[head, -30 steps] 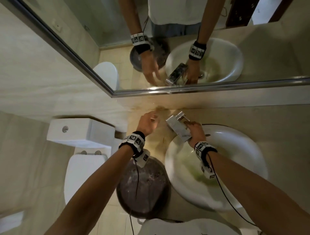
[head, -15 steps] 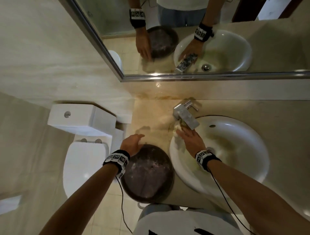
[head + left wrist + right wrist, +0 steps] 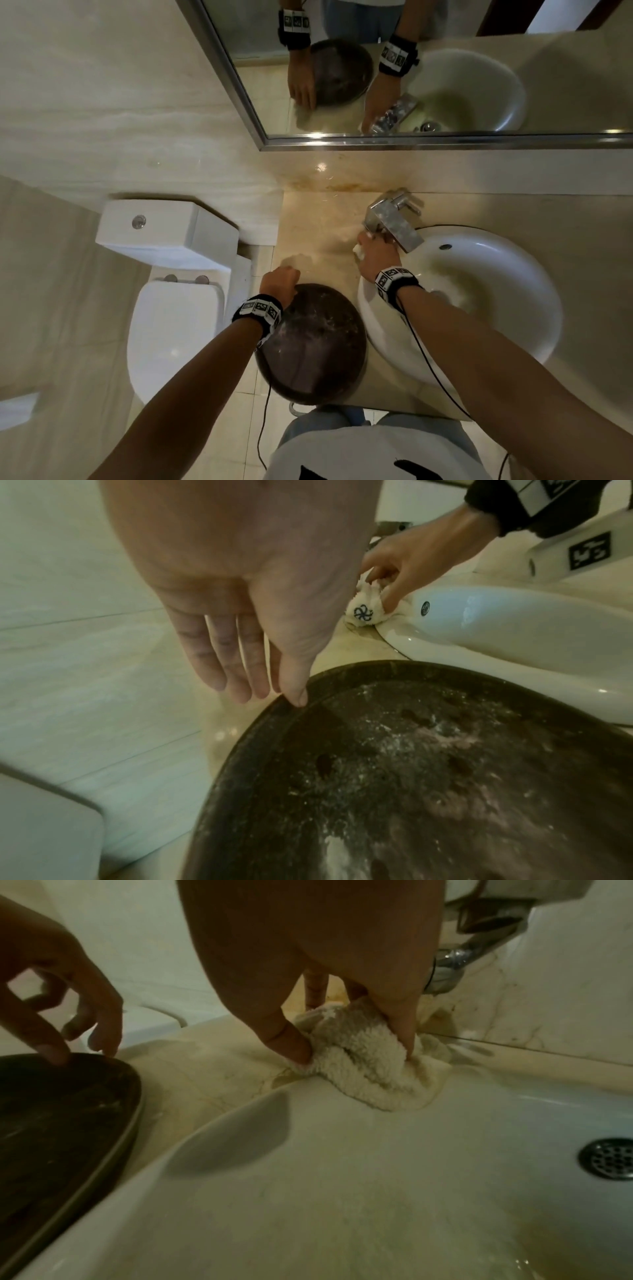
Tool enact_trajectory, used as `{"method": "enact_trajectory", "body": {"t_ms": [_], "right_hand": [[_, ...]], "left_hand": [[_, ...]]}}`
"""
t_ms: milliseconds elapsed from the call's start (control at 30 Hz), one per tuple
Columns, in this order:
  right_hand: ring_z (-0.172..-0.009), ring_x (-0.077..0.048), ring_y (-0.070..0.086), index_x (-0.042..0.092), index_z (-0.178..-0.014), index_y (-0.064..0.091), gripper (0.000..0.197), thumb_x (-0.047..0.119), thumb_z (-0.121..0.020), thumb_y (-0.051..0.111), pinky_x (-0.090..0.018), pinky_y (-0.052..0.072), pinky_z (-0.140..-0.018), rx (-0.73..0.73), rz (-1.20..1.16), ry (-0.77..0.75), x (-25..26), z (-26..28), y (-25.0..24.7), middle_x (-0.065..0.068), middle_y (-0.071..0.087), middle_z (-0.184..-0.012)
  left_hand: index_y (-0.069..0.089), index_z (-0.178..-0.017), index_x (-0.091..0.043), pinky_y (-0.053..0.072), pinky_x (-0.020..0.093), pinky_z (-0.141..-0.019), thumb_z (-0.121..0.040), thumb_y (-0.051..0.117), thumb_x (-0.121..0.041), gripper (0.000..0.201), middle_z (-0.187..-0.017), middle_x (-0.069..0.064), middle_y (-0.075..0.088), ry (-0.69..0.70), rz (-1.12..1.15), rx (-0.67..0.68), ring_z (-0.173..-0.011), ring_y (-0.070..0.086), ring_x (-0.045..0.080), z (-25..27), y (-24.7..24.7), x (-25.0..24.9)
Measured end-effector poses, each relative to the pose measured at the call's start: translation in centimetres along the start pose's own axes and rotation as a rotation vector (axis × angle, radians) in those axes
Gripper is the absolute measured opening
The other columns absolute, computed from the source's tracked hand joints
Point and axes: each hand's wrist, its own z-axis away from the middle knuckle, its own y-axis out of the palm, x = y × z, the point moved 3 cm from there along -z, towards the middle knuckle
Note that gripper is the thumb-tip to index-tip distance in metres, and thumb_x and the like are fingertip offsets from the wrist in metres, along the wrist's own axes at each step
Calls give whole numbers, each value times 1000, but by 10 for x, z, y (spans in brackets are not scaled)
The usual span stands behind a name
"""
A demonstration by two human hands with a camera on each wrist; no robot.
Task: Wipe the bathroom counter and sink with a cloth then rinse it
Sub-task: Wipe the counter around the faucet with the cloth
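Observation:
My right hand (image 3: 373, 253) grips a bunched cream terry cloth (image 3: 369, 1053) and presses it where the white sink's rim (image 3: 240, 1110) meets the beige counter (image 3: 318, 233), just left of the chrome faucet (image 3: 394, 222). The cloth (image 3: 365, 610) bears a small dark emblem. My left hand (image 3: 279, 281) hangs with straight fingers over the far edge of a dark round dish (image 3: 315, 346). Its thumb tip (image 3: 299, 700) touches the dish's rim and it holds nothing.
The dusty dark dish fills the counter's left front, close beside the sink. A toilet (image 3: 171, 325) with its cistern (image 3: 164, 233) stands left of the counter. A mirror (image 3: 445, 68) hangs on the wall behind. The sink drain (image 3: 609, 1158) is uncovered.
My left hand drew back from the counter's rear to the dish's rim. My right hand carried the cloth from the faucet spout to the sink's rim left of the faucet.

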Motion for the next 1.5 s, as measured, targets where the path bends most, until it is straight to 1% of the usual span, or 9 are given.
{"method": "enact_trajectory", "body": {"t_ms": [200,433,567,733,867,1033,1167,1333,1500], "right_hand": [[-120,-38,47,22,-132,48,51,40,-87,63,-45,46,-99,46,3,-80,13,13,20,-17,54,-127],[-111,-28,50,19,-117,56,33,21,-86,68,-38,48,-85,85,-114,-263,17,31,14,-8,59,-115],[-119,-31,46,13,-125,57,42,12,-84,63,-40,47,-94,-95,-185,-120,14,39,10,-12,54,-125],[-138,-36,31,13,-145,47,54,15,-93,58,-39,34,-113,-70,-231,33,23,33,30,-19,35,-149],[-141,-36,29,18,-149,44,57,12,-93,59,-40,36,-114,-22,-273,-5,35,16,37,-18,27,-155],[-135,-35,40,22,-146,47,54,9,-94,55,-29,32,-108,19,-259,-73,37,-5,37,-18,32,-150],[-138,-38,34,21,-149,44,60,7,-93,58,-42,38,-109,51,-219,-62,48,-26,20,-18,32,-153],[-138,-34,38,17,-139,51,56,-5,-88,59,-40,51,-97,15,-89,-333,89,-51,-4,-14,37,-151],[-143,-33,32,19,-136,51,55,-7,-88,58,-51,41,-111,56,302,-747,133,-81,3,-14,39,-151]], "left_hand": [[62,-94,-12,52,37,-77,-91,63,-14,4,-101,8,66,12,0,12,-93,66,29,1,3,0],[61,-93,-6,51,33,-81,-93,56,-1,8,-105,13,64,88,39,-16,-97,64,31,-1,2,-5],[61,-94,-5,50,31,-83,-93,56,-1,7,-106,13,64,102,86,-35,-98,64,30,2,1,-5],[61,-86,-1,51,32,-76,-90,56,2,7,-94,15,64,110,179,-37,-89,65,32,4,-1,1],[53,-78,-7,47,28,-69,-92,53,1,15,-88,13,63,113,206,-66,-82,64,30,7,2,3],[61,-90,-6,55,35,-80,-94,53,-2,10,-97,13,65,148,192,-50,-89,64,29,4,3,2],[59,-84,-7,54,34,-78,-90,56,-1,9,-92,11,65,156,200,5,-86,65,29,-1,1,6],[59,-79,-9,55,35,-77,-81,70,-4,12,-94,12,66,111,235,57,-88,65,30,-10,-2,15],[62,-80,-13,44,25,-69,-80,76,-11,14,-94,7,66,102,260,106,-86,65,25,-18,-2,19]]}}
